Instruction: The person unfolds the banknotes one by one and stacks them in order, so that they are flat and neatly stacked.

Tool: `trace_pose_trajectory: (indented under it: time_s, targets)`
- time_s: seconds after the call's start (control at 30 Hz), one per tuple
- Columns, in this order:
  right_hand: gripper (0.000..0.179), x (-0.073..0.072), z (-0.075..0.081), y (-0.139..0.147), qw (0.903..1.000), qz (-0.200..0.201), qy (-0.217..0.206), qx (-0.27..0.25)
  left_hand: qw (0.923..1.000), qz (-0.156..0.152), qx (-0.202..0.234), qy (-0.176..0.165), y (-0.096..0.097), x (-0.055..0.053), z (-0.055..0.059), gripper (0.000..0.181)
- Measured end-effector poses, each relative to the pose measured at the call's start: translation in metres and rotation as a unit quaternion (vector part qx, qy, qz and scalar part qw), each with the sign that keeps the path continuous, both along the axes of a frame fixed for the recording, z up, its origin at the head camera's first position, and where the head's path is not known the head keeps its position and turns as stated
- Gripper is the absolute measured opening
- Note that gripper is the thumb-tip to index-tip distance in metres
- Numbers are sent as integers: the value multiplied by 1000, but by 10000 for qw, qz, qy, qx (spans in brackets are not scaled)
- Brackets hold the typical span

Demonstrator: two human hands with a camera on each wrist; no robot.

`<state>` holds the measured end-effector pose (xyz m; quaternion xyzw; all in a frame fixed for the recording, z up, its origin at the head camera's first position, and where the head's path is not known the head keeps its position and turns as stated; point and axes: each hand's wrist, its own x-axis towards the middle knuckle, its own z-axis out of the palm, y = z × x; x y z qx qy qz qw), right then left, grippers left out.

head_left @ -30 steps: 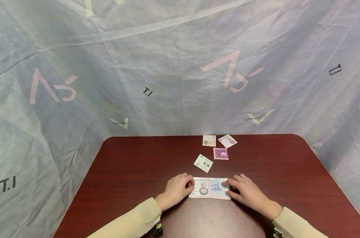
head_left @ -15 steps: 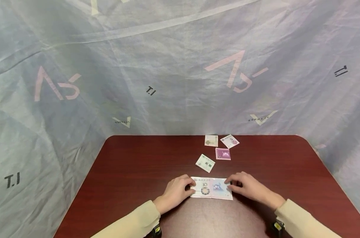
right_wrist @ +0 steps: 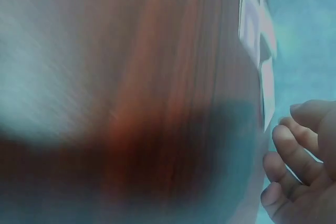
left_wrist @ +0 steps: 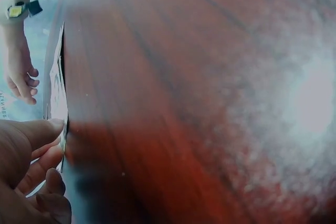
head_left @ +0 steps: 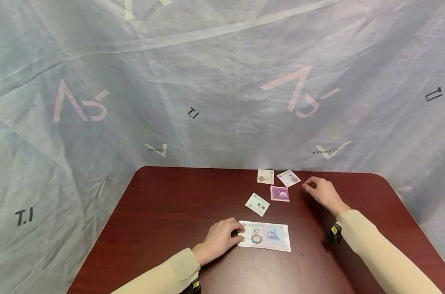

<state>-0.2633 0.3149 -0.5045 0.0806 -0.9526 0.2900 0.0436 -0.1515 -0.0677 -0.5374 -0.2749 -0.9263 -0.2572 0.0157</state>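
Note:
A banknote (head_left: 271, 237) marked 10 lies flat on the table, long side across. My left hand (head_left: 220, 239) holds its left end; in the left wrist view the thumb (left_wrist: 44, 129) and fingers pinch the note's edge (left_wrist: 59, 85). My right hand (head_left: 323, 194) is over the table at the back right, fingers loosely bent, holding nothing. Just left of it is a folded-looking note marked 5 (head_left: 289, 178). Close by are a purple note (head_left: 280, 194), a pale yellowish-green note (head_left: 265, 177) and a green-and-white note (head_left: 257, 204).
The dark red table (head_left: 178, 196) has rounded back corners. A grey patterned cloth (head_left: 222, 81) hangs behind it and at both sides. Light glares off the table's near middle.
My right hand has left the right end of the 10 note and moved back and right, near the note marked 5. The left hand stays at the 10 note's left end.

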Motion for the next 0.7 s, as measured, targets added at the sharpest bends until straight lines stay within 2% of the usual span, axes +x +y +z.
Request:
trace_pose_trajectory:
  time_s: [0.1,0.23,0.53,0.7]
  targets:
    - [22,-15,-7,5,9996,-138,-199,123,10000,3,4,-54,0,0,1,13]
    - [26,-28,-13,1,9993,-281,-238,113,9999,20,59,-82,-2,-1,4,13]
    - [39,-38,-15,-14,9983,-495,-239,184,9999,14,102,-33,-3,-1,3,14]
    - [44,-36,-17,-19,9949,-863,-455,247,9999,-28,146,-44,-2,-1,1,13]
